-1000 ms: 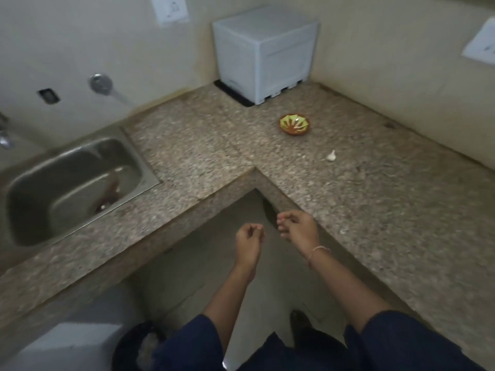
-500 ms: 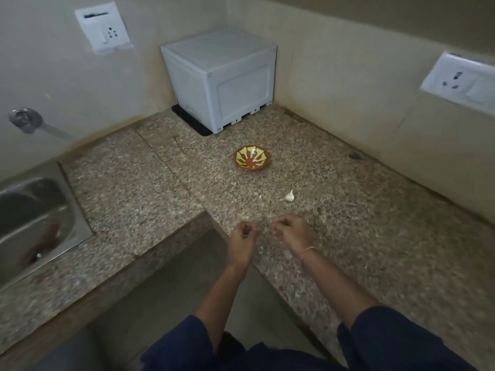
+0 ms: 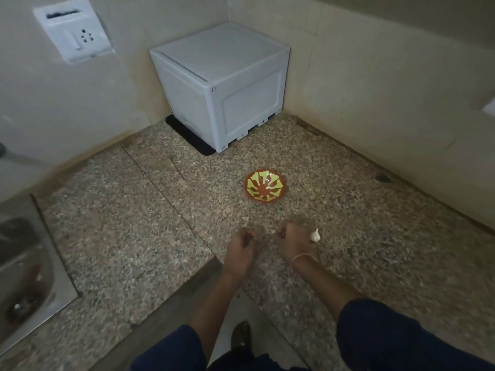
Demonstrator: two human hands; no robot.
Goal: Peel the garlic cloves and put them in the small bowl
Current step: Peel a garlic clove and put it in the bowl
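The sink [image 3: 24, 263], far left of the bowl [image 3: 257, 195], is now cut off by the frame edge.

A second ago your left hand [image 3: 241, 247] hung over the gap off the edge of the surface [image 3: 134, 223]. It has since come forward and now sits over the surface, on the near side of the bowl and slightly left. Its grip is curled in, but blur hides whether it pinches anything.

A pale speck shows in the middle of the bowl, which could be a clove or glare.

Your right hand [image 3: 290, 243], on the near side of the bowl and slightly right, has advanced the same way. Its fingers are curled too, and what they hold, if anything, is hidden.

The garlic [image 3: 315, 235] lies on the surface just right of that hand, nearer you than the bowl, apparently unpeeled.

Moving in likely means either a drop into the bowl or a reach for that garlic.
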